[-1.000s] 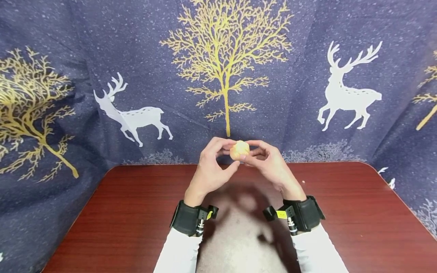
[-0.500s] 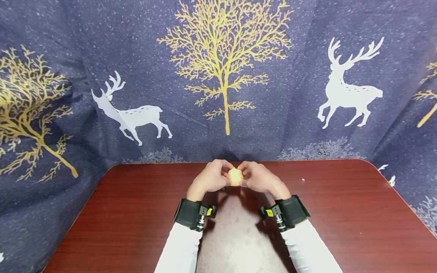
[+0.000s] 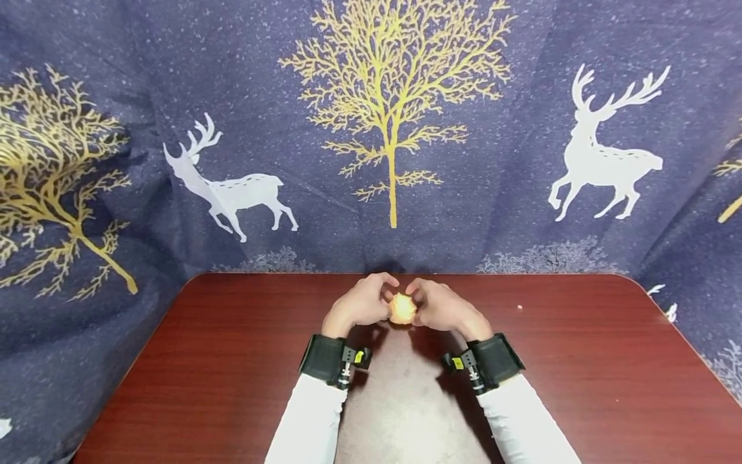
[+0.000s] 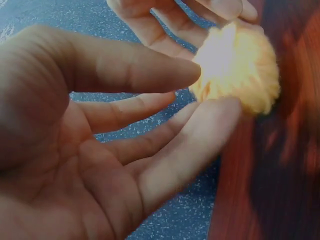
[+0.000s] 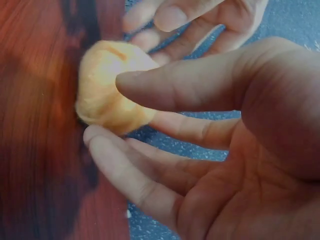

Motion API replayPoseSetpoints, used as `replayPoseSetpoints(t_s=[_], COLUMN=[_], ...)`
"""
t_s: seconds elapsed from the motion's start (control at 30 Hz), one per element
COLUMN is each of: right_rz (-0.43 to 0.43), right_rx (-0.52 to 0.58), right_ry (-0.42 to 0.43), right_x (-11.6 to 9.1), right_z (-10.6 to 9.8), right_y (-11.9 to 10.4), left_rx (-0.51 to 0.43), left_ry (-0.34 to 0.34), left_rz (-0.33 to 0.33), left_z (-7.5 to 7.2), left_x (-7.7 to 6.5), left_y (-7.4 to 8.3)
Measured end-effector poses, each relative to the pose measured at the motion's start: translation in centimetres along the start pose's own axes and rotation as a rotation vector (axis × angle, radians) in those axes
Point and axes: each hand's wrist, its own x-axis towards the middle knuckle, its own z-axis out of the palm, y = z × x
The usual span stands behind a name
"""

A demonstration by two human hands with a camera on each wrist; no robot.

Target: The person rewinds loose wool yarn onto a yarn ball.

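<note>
A small, pale yellow ball of yarn (image 3: 402,309) sits on the table near its back edge, its top overexposed. My left hand (image 3: 364,301) stands at its left side, fingers curved and spread. In the left wrist view, the thumb and index finger of that hand (image 4: 125,120) lie at the edge of the yarn ball (image 4: 245,70). On the other side is my right hand (image 3: 443,308). The right wrist view has its thumb (image 5: 170,87) in front of the yarn ball (image 5: 107,90), with the index fingertip just apart below. In the head view, both index fingertips are raised off the ball.
The reddish-brown wooden table (image 3: 232,374) has a pale, glossy stretch in front of me. A dark blue cloth (image 3: 324,245) with trees and deer hangs right behind the back edge. One tiny white speck (image 3: 520,307) lies at the right. Both wrists wear black straps with cameras.
Both hands have brought the yarn ball down from above the table's back edge towards me and onto the tabletop. Over the last half second, the index fingers have lifted slightly away from it.
</note>
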Motion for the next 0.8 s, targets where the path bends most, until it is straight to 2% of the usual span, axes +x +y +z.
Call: replayPoseSetpoints(t_s=[0.2,0.27,0.4,0.5,0.63,0.8], right_rz=[0.036,0.031,0.015,0.03,0.041,0.041], right_rx=[-0.009,-0.027,-0.06,-0.051,-0.044,-0.082], right_ry=[-0.037,-0.044,-0.061,-0.084,-0.096,-0.036], right_x=[-0.5,-0.7,-1.0,-1.1,-0.9,-0.5], right_z=[-0.5,-0.7,-1.1,-1.3,-1.1,-0.5], right_y=[-0.3,-0.4,-0.7,-1.0,-1.1,-1.0], left_rx=[0.063,0.07,0.022,-0.019,-0.048,-0.038], left_ry=[-0.011,-0.036,-0.101,-0.121,-0.126,-0.106], left_rz=[-0.068,-0.092,-0.14,-0.169,-0.182,-0.176], left_z=[0.0,-0.1,-0.2,-0.2,-0.1,0.2], left_x=[-0.1,-0.2,-0.5,-0.6,-0.6,-0.5], left_y=[-0.1,-0.1,0.1,0.2,0.5,0.5])
